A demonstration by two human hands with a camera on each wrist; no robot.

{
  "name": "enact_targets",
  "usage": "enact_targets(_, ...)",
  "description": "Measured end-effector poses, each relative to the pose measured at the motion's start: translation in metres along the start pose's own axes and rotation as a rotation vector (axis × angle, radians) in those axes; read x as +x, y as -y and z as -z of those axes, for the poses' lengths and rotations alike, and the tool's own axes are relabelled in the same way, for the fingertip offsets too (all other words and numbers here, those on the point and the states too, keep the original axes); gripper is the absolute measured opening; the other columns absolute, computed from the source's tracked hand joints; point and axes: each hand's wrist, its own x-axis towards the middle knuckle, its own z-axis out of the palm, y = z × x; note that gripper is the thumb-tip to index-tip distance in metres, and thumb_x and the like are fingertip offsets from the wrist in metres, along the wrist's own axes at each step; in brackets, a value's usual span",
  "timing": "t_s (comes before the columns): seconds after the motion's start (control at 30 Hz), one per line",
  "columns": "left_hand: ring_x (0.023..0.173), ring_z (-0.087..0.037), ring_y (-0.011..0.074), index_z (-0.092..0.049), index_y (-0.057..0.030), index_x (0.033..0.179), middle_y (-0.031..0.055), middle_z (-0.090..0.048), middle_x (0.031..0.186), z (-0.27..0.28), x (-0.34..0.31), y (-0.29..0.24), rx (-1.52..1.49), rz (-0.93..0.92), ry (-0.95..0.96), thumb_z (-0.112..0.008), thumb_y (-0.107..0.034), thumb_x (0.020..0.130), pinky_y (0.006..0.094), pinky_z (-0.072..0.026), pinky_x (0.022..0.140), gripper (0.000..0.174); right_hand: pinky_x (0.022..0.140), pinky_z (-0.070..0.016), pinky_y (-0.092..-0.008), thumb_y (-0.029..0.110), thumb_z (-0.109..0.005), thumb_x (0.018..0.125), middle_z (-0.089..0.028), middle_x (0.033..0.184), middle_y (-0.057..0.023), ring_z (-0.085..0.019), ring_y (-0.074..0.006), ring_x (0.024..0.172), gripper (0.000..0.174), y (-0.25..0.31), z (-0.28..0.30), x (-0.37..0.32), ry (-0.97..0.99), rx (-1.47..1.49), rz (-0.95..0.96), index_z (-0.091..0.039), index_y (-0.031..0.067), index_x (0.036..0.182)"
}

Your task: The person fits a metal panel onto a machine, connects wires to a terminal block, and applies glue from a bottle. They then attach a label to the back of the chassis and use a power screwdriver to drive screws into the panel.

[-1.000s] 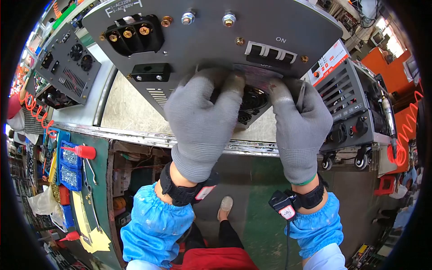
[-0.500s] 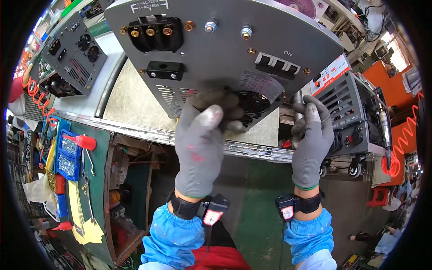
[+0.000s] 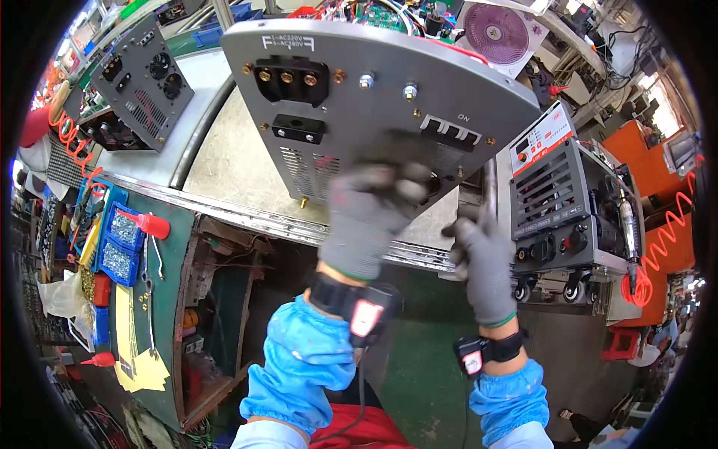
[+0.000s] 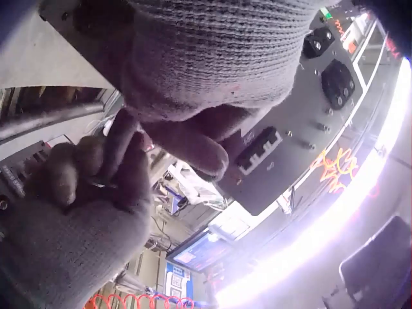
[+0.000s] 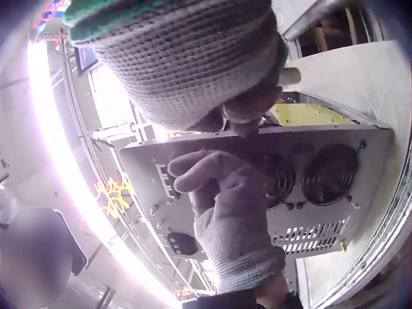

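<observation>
A grey machine panel (image 3: 359,112) stands upright on the bench, with a breaker switch (image 3: 451,135) and a terminal block (image 3: 292,81). My gloved left hand (image 3: 378,202), blurred in the head view, is up against its lower right part and covers most of the fans there. Part of a label (image 3: 455,159) shows beside the fingers. In the right wrist view the left hand's fingers (image 5: 196,168) are extended across the panel. Lower and to the right, my gloved right hand (image 3: 482,262) has bent fingers; a small shiny sliver (image 4: 98,184) shows among them in the left wrist view.
A second machine with a red and white top (image 3: 550,179) stands on casters at right. Another grey unit (image 3: 142,90) sits at left. Blue screw bins (image 3: 120,247), a red bottle (image 3: 153,226) and wrenches (image 3: 152,314) lie on the green side bench. A coiled orange hose (image 3: 666,247) hangs at right.
Both hands were at the label at first. The right hand has drawn back and down from the panel, while the left moves over its lower right. More of the panel's top edge now shows.
</observation>
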Motion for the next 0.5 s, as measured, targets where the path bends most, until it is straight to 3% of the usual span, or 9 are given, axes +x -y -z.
enact_targets(0.03,0.087,-0.066,0.0238,-0.064,-0.0012,0.106,0.0139,-0.069,0.100,-0.006,-0.006,-0.015,-0.055,-0.130,-0.104,-0.048,-0.004,0.086,0.0344,-0.0567,0.079,0.025,0.043,-0.0396,-0.0212,0.025,-0.060,0.092,-0.062,0.087,-0.0072,-0.055,-0.0076,0.058,0.044,-0.012,-0.002,-0.009,0.038,-0.024,-0.062,-0.052,-0.0045,0.124)
enact_targets(0.07,0.093,-0.065,0.0226,-0.062,-0.0003,0.110,0.0124,-0.067,0.106,-0.006,-0.015,-0.029,-0.065,-0.202,0.015,-0.051,-0.006,0.086,0.0345,-0.0565,0.079,0.027,0.045,-0.0413,-0.0222,0.026,-0.062,0.091,-0.060,0.083,-0.0059,-0.056,-0.0085,0.059,0.046,-0.029,-0.006,-0.018,0.086,-0.028,-0.145,-0.052,-0.0050,0.122)
enact_targets(0.1,0.093,-0.065,0.0227,-0.061,-0.0019,0.116,0.0112,-0.066,0.110,0.017,-0.024,-0.040,0.378,-0.366,-0.123,-0.051,-0.004,0.086,0.0328,-0.0560,0.075,0.031,0.045,-0.0405,-0.0216,0.031,-0.058,0.090,-0.063,0.089,-0.0074,-0.054,-0.0077,0.059,0.041,-0.042,-0.013,-0.033,0.156,-0.125,-0.227,-0.054,-0.0011,0.116)
enact_targets(0.17,0.093,-0.065,0.0230,-0.060,-0.0033,0.121,0.0104,-0.065,0.114,0.051,-0.067,-0.059,0.589,-0.329,-0.305,-0.052,-0.004,0.086,0.0307,-0.0552,0.073,0.036,0.052,-0.0473,-0.0229,0.019,-0.058,0.091,-0.062,0.088,-0.0064,-0.059,-0.0085,0.065,0.028,-0.083,-0.024,-0.055,0.339,-0.231,-0.358,-0.057,0.0005,0.112)
enact_targets(0.2,0.092,-0.066,0.0232,-0.059,-0.0032,0.122,0.0109,-0.066,0.115,0.058,-0.097,-0.065,0.351,-0.134,-0.337,-0.054,-0.006,0.086,0.0303,-0.0549,0.074,0.036,0.056,-0.0501,-0.0246,0.015,-0.056,0.092,-0.062,0.085,-0.0060,-0.061,-0.0098,0.067,0.026,-0.104,-0.030,-0.068,0.408,-0.224,-0.309,-0.057,0.0007,0.113)
enact_targets(0.27,0.092,-0.065,0.0225,-0.059,-0.0021,0.121,0.0108,-0.067,0.111,0.091,-0.168,-0.080,0.576,-0.004,-0.520,-0.056,-0.010,0.087,0.0307,-0.0547,0.075,0.035,0.060,-0.0521,-0.0268,0.013,-0.054,0.094,-0.063,0.084,-0.0061,-0.062,-0.0112,0.068,0.031,-0.134,-0.049,-0.091,0.482,-0.236,-0.295,-0.059,-0.0006,0.121)
enact_targets(0.33,0.090,-0.066,0.0216,-0.061,-0.0004,0.118,0.0108,-0.067,0.104,0.101,-0.247,-0.087,0.675,0.003,-0.765,-0.058,-0.012,0.088,0.0320,-0.0554,0.075,0.032,0.062,-0.0524,-0.0271,0.013,-0.054,0.096,-0.064,0.085,-0.0059,-0.062,-0.0109,0.068,0.036,-0.156,-0.069,-0.105,0.578,-0.269,-0.295,-0.059,-0.0009,0.128)
enact_targets(0.4,0.089,-0.066,0.0200,-0.065,0.0009,0.114,0.0108,-0.068,0.101,0.121,-0.340,-0.100,0.987,-0.001,-0.861,-0.059,-0.013,0.089,0.0322,-0.0557,0.076,0.029,0.059,-0.0519,-0.0264,0.014,-0.055,0.097,-0.064,0.084,-0.0050,-0.061,-0.0102,0.066,0.040,-0.136,-0.105,-0.115,0.682,-0.166,-0.400,-0.057,-0.0006,0.134)
enact_targets(0.5,0.082,-0.065,0.0165,-0.069,0.0026,0.106,0.0088,-0.068,0.098,0.111,-0.454,-0.120,1.058,-0.078,-1.142,-0.058,-0.012,0.090,0.0298,-0.0537,0.072,0.024,0.053,-0.0481,-0.0242,0.015,-0.054,0.097,-0.063,0.081,-0.0026,-0.059,-0.0083,0.063,0.037,-0.107,-0.175,-0.134,0.836,-0.269,-0.355,-0.060,-0.0005,0.130)
